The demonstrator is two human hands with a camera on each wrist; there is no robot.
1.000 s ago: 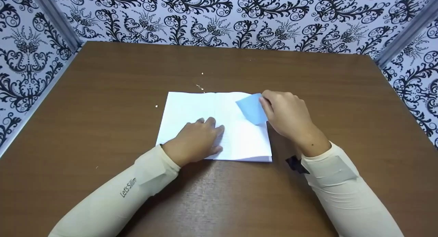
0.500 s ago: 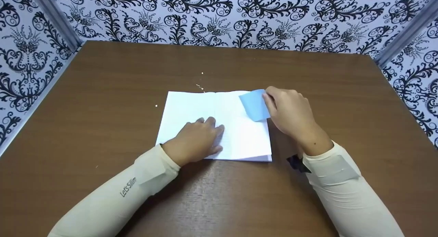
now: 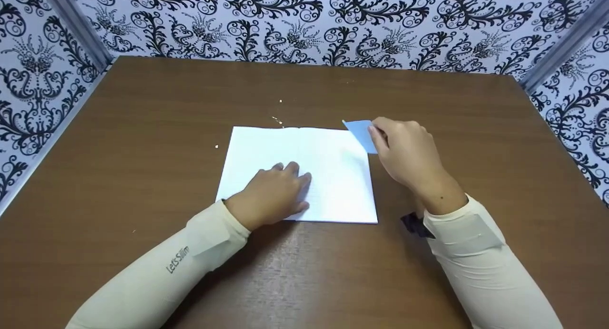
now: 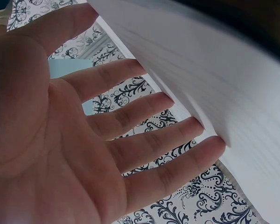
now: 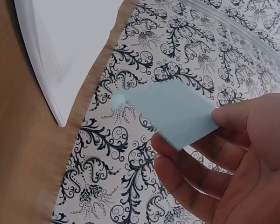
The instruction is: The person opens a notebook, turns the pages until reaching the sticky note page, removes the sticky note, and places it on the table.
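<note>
An open notebook (image 3: 333, 177) with white pages lies on the brown table. My left hand (image 3: 273, 196) rests on it near the middle, fingers spread; in the left wrist view the fingertips (image 4: 217, 142) touch the page (image 4: 252, 116). At the notebook's far right corner my right hand (image 3: 404, 153) pinches a blue sticky note (image 3: 360, 134) by one edge. In the right wrist view the note (image 5: 175, 112) sits between thumb and fingers, raised off the notebook (image 5: 74, 42), one corner pointing away from the hand.
Small pale crumbs (image 3: 277, 120) lie on the table (image 3: 190, 96) beyond and left of the notebook. Patterned black-and-white panels (image 3: 295, 29) stand along the back and both sides. A dark strap piece (image 3: 417, 225) hangs at the right wrist.
The sticky note has come up off the right page and moved right and away with my right hand. The right page now lies flatter. My left hand has stayed in place.
</note>
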